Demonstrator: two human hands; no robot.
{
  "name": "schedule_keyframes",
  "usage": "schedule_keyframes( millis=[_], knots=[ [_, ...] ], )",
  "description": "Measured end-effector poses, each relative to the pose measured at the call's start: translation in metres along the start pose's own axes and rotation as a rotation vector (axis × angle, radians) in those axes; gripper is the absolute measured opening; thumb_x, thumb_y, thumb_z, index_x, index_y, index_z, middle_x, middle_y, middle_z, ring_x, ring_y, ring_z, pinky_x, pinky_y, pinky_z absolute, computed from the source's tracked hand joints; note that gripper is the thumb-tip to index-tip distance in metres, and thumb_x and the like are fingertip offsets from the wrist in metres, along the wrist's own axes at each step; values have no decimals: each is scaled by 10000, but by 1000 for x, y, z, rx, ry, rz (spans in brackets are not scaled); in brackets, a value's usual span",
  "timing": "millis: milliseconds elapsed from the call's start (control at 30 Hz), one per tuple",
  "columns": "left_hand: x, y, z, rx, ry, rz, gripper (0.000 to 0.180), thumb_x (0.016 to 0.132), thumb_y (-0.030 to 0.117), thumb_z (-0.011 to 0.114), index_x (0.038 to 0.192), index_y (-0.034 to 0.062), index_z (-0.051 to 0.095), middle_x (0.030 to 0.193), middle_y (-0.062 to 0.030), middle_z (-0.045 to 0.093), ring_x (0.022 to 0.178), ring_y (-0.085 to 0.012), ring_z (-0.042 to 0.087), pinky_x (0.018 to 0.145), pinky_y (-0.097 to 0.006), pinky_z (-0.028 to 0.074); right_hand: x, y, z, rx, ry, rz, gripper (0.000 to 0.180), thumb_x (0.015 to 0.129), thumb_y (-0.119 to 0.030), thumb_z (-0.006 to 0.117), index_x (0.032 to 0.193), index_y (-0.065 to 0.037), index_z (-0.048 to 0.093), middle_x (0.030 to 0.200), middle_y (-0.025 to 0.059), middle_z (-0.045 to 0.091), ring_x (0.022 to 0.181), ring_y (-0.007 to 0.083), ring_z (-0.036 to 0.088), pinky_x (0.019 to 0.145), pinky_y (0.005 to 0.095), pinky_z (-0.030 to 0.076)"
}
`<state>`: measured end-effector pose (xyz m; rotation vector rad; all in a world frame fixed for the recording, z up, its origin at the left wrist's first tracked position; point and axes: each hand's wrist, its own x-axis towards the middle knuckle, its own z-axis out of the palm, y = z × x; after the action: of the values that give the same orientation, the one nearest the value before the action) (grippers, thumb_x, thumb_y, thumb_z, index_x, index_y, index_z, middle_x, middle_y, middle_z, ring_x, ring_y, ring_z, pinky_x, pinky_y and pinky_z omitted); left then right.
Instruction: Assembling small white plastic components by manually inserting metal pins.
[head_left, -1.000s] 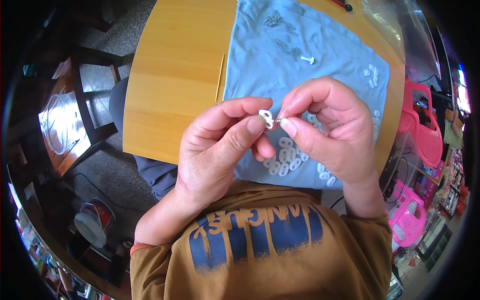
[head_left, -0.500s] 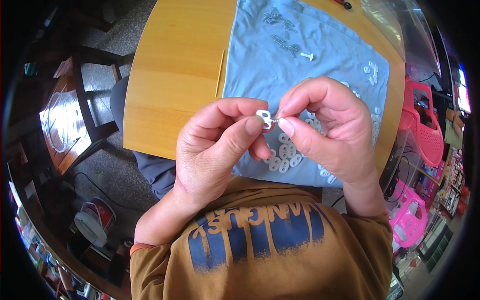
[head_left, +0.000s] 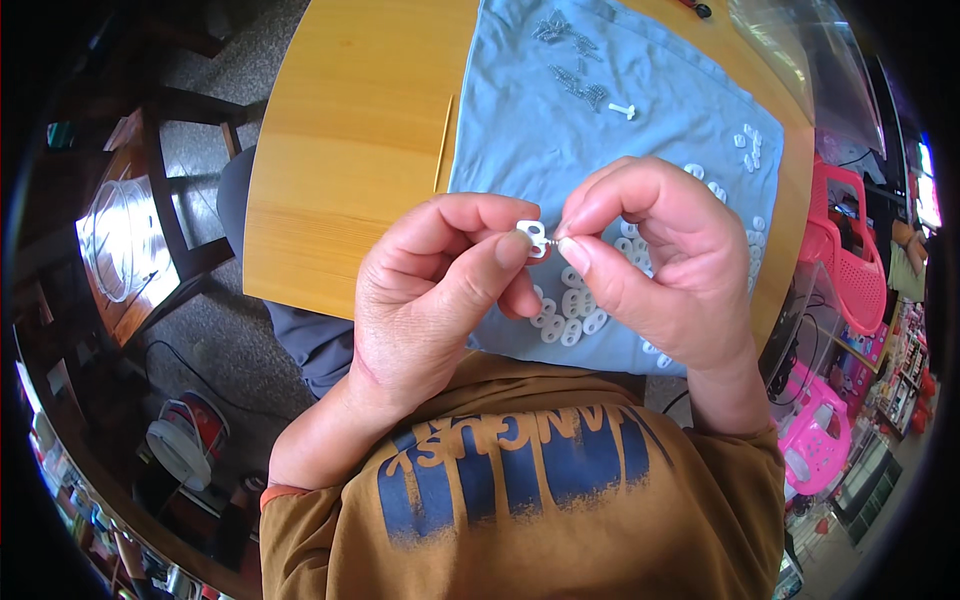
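2 hands meet above a blue cloth [head_left: 600, 120] spread on the wooden bench [head_left: 340, 150] — the left hand [head_left: 440, 300] pinches a small white plastic piece [head_left: 531, 236] between thumb and forefinger. The right hand [head_left: 650, 260] closes its fingers [head_left: 578, 255] on a thin metal pin touching that piece. More white pieces [head_left: 570, 315] lie heaped on the cloth just below the hands — a loose white one [head_left: 622, 110] rests farther up.

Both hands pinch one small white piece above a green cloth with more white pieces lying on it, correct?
Not quite: the cloth is light blue, not green, as the head view shows. The left hand and right hand do pinch one small white piece above it, with white pieces lying there.
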<state>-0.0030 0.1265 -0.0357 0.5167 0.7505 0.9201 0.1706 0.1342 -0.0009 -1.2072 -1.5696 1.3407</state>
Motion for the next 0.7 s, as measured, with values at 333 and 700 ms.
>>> schedule_keyframes(
  millis=[333, 700],
  knots=[
    [-2, -4, -2, 42, -47, 66, 172, 856, 35, 544, 1021, -13, 554, 835, -44, 605, 644, -76, 557, 595, -183, 457, -1, -1, 3, -145, 2, -114, 173, 729, 116, 550, 858, 1, 544, 828, 89, 566, 745, 137, 543, 673, 237, 439],
    [-5, -8, -3, 151, -9, 136, 164, 855, 23, 542, 1012, -24, 550, 813, -51, 595, 647, -79, 556, 594, -186, 465, 0, 4, 7, -233, 21, -196, 183, 705, 121, 561, 841, 0, 558, 826, 102, 590, 731, 151, 572, 648, 242, 457]
  ],
)
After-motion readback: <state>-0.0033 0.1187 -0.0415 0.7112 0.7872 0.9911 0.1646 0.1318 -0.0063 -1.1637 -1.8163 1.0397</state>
